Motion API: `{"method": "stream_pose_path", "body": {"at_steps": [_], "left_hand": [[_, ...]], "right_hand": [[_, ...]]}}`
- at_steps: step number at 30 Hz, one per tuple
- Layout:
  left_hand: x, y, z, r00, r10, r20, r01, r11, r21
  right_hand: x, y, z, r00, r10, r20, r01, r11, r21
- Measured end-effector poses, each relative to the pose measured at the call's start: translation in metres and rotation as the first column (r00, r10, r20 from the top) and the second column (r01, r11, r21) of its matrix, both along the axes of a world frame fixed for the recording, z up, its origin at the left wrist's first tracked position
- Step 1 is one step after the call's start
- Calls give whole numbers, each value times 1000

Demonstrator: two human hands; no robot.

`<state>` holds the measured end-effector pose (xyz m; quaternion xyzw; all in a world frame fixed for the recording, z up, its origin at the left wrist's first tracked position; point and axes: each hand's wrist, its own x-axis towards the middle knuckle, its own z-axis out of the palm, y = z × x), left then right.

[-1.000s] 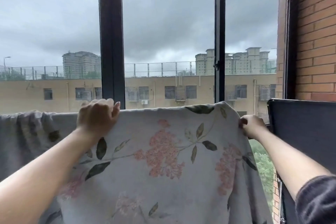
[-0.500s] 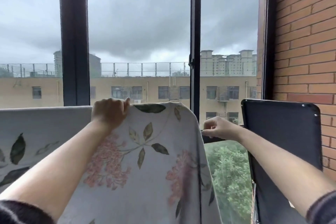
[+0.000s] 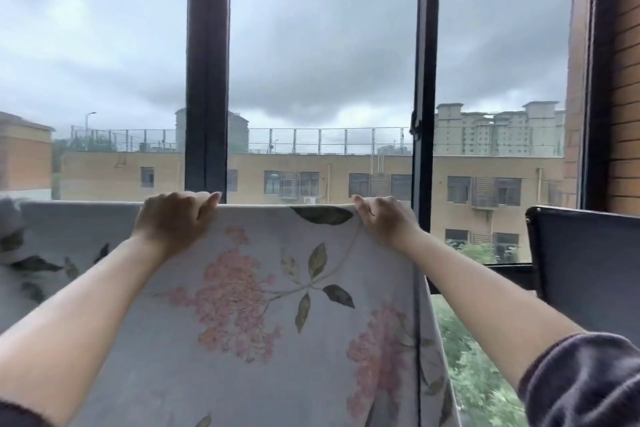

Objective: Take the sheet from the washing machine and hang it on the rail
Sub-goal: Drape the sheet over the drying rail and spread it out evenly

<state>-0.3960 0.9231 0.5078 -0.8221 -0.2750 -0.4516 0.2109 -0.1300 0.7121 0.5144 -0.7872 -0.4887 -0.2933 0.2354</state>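
Two bare arms reach forward. The left hand (image 3: 173, 220) curls its fingers over the top fold of the floral sheet (image 3: 277, 329). The right hand (image 3: 384, 220) grips the same fold near the sheet's right edge. The sheet hangs flat, hiding whatever carries it. Beyond is the window (image 3: 207, 80), then buildings (image 3: 346, 166).

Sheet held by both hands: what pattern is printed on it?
The sheet is pale grey with pink flower clusters and dark green leaves; head view.

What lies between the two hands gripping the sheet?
In the head view, only the sheet: its top edge runs from the left hand to the right hand, with a dark leaf print.
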Motion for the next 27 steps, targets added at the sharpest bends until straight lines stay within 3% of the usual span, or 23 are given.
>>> {"method": "stream_pose_path", "body": {"at_steps": [4, 6, 8, 13, 18, 22, 27], "left_hand": [[-94, 70, -7, 963, 262, 63, -249, 954, -167], [-123, 91, -5, 951, 290, 106, -267, 945, -189], [-130, 92, -1, 942, 329, 61, -296, 905, -305], [-131, 91, -1, 990, 133, 41, -117, 956, -268], [-157, 105, -1, 990, -140, 19, 141, 971, -192], [-211, 151, 2, 998, -41, -54, 34, 992, -123], [-281, 214, 3, 995, 92, -38, -97, 984, -152]], "right_hand": [[-1, 12, -6, 983, -137, 122, 122, 984, 128], [-16, 24, -5, 976, -151, 155, 127, 980, 153], [-40, 44, -4, 956, -172, 240, 141, 980, 139], [-146, 127, -6, 932, -68, 356, 14, 988, 153], [-271, 223, 0, 935, -81, 344, 56, 995, 83], [-302, 246, -2, 937, -130, 325, 93, 987, 127], [-298, 243, -4, 933, -205, 295, 155, 970, 186]]}}
